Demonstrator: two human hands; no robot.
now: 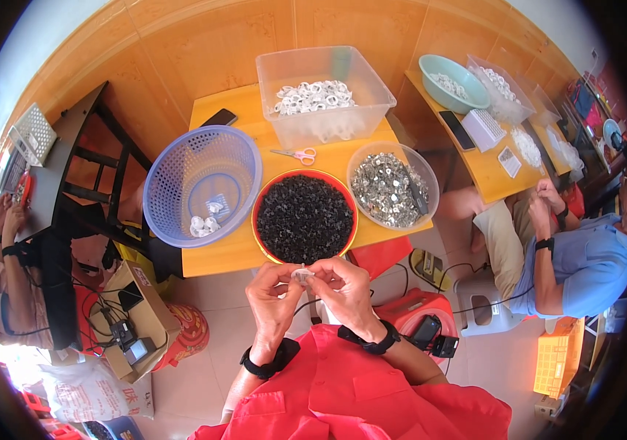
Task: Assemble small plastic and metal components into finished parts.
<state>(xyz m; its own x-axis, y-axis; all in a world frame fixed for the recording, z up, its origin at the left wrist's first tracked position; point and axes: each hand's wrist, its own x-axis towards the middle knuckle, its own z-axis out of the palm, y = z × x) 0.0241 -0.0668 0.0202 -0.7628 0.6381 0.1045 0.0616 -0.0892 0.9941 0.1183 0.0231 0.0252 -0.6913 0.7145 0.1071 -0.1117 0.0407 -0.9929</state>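
1. At lower centre, the left hand [273, 295] and right hand [344, 291] of a person in a red shirt share one small white piece [302, 273], the grip of both closed on it at the fingertips.
2. Just above them, a red round tray [257, 227] with a yellow rim, full of small black parts [305, 215], sits at the near edge of a wooden table [211, 258].
3. To its left, a blue-violet perforated basket [181, 158] holds a few white pieces [203, 226] near the bottom.
4. To its right, a translucent bowl [433, 192] carries a heap of shiny metal parts [382, 187], a dark tool [417, 193] lying across them.
5. At top centre, a clear rectangular bin [273, 73] contains a pile of white rings [316, 97]; scissors [305, 155] lie below it.
6. At upper right, another table [484, 167] bears a teal basin [454, 64] with more white pieces inside.
7. At lower left, an open cardboard box [159, 301] contains black devices and cables.
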